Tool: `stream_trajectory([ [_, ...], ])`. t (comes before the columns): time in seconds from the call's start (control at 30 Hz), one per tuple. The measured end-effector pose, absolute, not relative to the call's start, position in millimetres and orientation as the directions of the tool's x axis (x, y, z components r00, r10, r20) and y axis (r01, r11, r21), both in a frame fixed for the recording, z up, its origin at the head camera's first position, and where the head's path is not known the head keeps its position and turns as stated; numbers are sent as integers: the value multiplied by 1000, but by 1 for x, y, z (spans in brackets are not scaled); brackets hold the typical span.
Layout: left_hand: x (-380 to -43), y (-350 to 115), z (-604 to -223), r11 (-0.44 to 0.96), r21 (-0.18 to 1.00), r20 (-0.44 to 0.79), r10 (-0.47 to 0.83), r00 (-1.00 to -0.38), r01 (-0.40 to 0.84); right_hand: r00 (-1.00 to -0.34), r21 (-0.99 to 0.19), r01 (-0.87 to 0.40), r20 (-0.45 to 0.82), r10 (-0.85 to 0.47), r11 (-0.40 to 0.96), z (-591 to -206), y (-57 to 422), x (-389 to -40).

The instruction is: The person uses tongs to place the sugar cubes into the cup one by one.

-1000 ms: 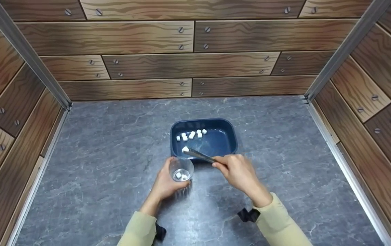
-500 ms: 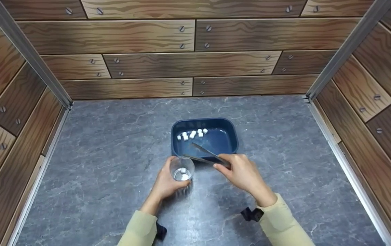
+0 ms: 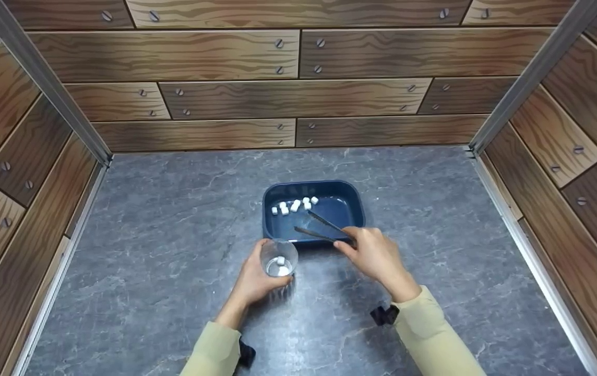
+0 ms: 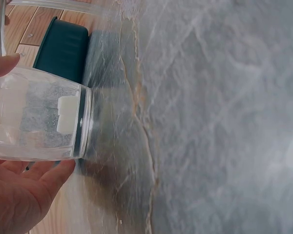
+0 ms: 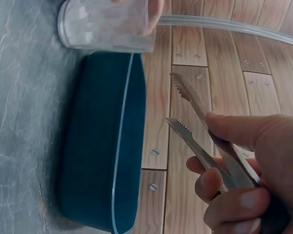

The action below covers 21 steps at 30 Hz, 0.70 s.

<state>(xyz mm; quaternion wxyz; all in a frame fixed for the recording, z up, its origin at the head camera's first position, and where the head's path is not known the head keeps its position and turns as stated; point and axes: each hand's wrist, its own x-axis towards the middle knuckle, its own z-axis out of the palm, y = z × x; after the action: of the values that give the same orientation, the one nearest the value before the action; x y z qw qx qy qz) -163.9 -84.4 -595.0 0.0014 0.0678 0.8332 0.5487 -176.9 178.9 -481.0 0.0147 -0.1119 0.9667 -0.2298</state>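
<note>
My left hand [image 3: 254,277] grips a clear plastic cup [image 3: 278,249] that stands near the front left corner of a dark blue tray [image 3: 359,206]. White cubes [image 4: 67,114] lie on the cup's bottom in the left wrist view. With my right hand [image 3: 379,256] I hold metal tongs [image 5: 193,102], thumb on one arm and fingers curled round the other. Their serrated tips are spread apart with nothing between them, over the tray in the head view. Several small white cubes [image 3: 295,206] lie in the tray's back left part.
The tray and cup are on a grey marbled surface [image 3: 173,235]. Wood-patterned panels [image 3: 298,99] enclose it at the back and both sides, with metal strips [image 3: 533,271] along the edges. Black wrist devices [image 3: 384,315] sit at both sleeves.
The tongs have spread and let a white cube go into the cup. My right hand has since moved them right and back over the tray. The left hand and cup stay nearly still.
</note>
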Motion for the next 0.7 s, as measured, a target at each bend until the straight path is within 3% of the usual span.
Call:
stream_trajectory([
  [0.43,-163,-84,-596,376,919,77,119,-990,117,-969,-312,-241,25,-246,919,-490,164,-208],
  [0.7,-164,-84,-596,372,920,92,113,-989,127,-960,-320,-260,-19,-280,911,-492,148,-222],
])
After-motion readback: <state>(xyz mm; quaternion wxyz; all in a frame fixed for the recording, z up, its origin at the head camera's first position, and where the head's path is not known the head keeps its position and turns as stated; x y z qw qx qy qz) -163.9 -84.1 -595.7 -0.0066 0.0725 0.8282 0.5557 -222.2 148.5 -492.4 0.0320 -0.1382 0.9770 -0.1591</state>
